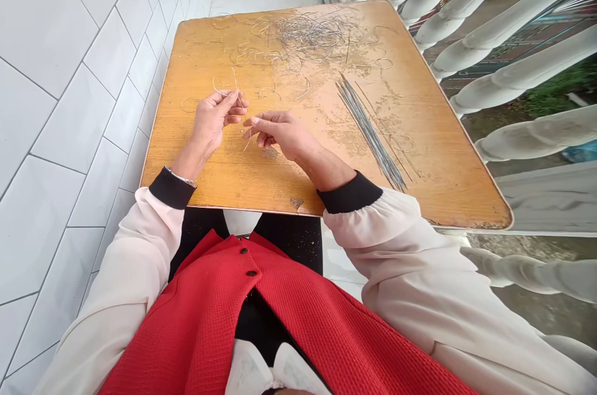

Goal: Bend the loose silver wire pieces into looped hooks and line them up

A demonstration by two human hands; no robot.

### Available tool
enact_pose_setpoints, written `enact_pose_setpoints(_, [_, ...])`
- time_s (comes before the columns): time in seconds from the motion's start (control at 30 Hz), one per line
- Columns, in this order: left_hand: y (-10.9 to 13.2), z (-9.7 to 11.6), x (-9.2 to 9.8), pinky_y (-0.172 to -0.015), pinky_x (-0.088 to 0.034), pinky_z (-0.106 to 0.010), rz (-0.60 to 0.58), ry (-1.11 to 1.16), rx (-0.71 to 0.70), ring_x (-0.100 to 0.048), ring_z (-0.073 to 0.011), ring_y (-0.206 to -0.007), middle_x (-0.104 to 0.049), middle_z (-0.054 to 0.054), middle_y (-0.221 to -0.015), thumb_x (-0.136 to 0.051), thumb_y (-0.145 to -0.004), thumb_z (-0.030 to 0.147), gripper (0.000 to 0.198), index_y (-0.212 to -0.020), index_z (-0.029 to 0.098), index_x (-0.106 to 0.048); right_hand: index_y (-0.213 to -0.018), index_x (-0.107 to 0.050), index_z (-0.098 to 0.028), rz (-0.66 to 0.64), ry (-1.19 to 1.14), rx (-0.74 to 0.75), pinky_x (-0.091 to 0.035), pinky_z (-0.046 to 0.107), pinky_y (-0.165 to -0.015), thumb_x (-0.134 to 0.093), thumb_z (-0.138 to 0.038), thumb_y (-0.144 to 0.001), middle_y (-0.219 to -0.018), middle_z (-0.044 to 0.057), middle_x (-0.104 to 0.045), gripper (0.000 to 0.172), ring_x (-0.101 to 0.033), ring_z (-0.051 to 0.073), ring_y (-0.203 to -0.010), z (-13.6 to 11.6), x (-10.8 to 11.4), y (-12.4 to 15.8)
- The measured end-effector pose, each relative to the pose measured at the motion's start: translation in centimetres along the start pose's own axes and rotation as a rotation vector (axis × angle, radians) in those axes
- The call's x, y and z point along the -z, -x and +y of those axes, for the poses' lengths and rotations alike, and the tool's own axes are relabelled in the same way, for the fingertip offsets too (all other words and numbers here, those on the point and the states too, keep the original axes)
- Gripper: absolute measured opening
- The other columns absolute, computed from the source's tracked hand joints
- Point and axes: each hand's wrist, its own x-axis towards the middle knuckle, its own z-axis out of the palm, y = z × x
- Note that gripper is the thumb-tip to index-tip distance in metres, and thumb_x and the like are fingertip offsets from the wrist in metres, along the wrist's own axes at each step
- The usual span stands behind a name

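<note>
My left hand (213, 121) pinches a thin bent wire (222, 85) between thumb and fingertips. My right hand (280, 134), fingers drawn nearly closed, sits just beside it above a short wire end (249, 140); whether it grips that wire is unclear. Right of my hands, a sheaf of straight wires (370, 134) lies on the scuffed wooden table (433, 177); beyond my hands, a tangled heap of wire (312, 34).

Left hand (215, 122) pinches just beside right hand (280, 135).
</note>
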Motion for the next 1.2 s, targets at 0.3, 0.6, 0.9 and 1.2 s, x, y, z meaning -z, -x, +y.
enact_pose_setpoints(0.3, [-0.4,0.5,0.2,-0.064,-0.053,-0.014,0.174,0.006,-0.077,-0.072,-0.0064,-0.074,-0.077,0.0,-0.082,-0.065,-0.099,0.035,0.022,-0.084,0.019,-0.064,-0.096,-0.07,-0.014,0.108,0.148,0.056,-0.04,0.022,-0.049,-0.065,-0.008,-0.084,-0.062,-0.003,-0.065,0.014,-0.051,0.008,-0.045,2.0,-1.6,-0.8])
enact_pose_setpoints(0.6, [-1.4,0.4,1.0,-0.061,-0.05,-0.013,0.166,-0.011,-0.127,-0.064,-0.0025,-0.06,-0.068,0.004,-0.07,-0.067,-0.098,0.029,0.023,-0.079,0.018,-0.061,-0.111,-0.079,-0.015,0.074,0.563,0.362,-0.05,0.03,-0.065,-0.058,-0.015,-0.087,-0.076,0.006,-0.073,0.032,-0.065,0.017,-0.063,3.1,-1.3,-0.2])
enact_pose_setpoints(0.9, [-1.2,0.1,0.7,-0.059,-0.05,-0.014,0.085,-0.042,-0.17,-0.061,-0.0026,-0.058,-0.067,0.004,-0.07,-0.065,-0.099,0.033,0.026,-0.079,0.017,-0.061,-0.112,-0.078,-0.013,0.115,0.639,0.32,-0.045,0.029,-0.066,-0.07,-0.031,-0.087,-0.078,0.006,-0.074,0.032,-0.062,0.016,-0.067,2.6,-1.4,-0.2])
enact_pose_setpoints(1.2, [-0.4,0.1,-0.3,-0.059,-0.048,-0.016,0.051,-0.058,-0.139,-0.061,-0.003,-0.057,-0.068,0.004,-0.072,-0.064,-0.099,0.028,0.021,-0.081,0.017,-0.063,-0.109,-0.077,-0.013,0.187,0.599,0.344,-0.042,0.027,-0.064,-0.061,-0.039,-0.097,-0.078,0.006,-0.074,0.032,-0.059,0.015,-0.065,2.7,-1.6,-0.8])
